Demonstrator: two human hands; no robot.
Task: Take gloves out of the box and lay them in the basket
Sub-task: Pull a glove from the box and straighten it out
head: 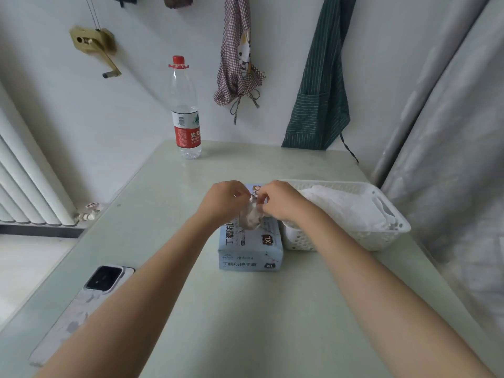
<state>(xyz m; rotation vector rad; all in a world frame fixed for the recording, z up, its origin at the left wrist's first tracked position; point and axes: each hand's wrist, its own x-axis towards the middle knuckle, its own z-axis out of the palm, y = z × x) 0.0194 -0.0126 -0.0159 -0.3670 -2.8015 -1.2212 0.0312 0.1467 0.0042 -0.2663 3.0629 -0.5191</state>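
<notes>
Seen from above a pale green table (245,309): left hand (222,199) and right hand (282,200) meeting over a light blue glove box (249,248), both with fingers curled, each pinching the upper end of one whitish, translucent glove (252,215). Glove crumpled and partly drawn up, its lower end at the opening on the box top, its upper edge held between the two sets of fingertips. Box lying flat near the middle of the table, marked XL on top and on the near face, printed with Chinese characters. Just to the right of the box, touching or nearly touching it, a white perforated plastic basket (381,241) with a cut-out handle at its far right end. Inside the basket, a heap of white gloves (346,208) filling most of it. At the table's far edge, well apart from the box, a clear plastic water bottle (185,113) standing upright, red cap and red label. At the near left, a phone (81,304) lying camera side up, partly covered by the left forearm. On the wall behind, a checked apron (238,64) and a green striped apron (321,99) hanging side by side; at left, a white radiator (30,181).
</notes>
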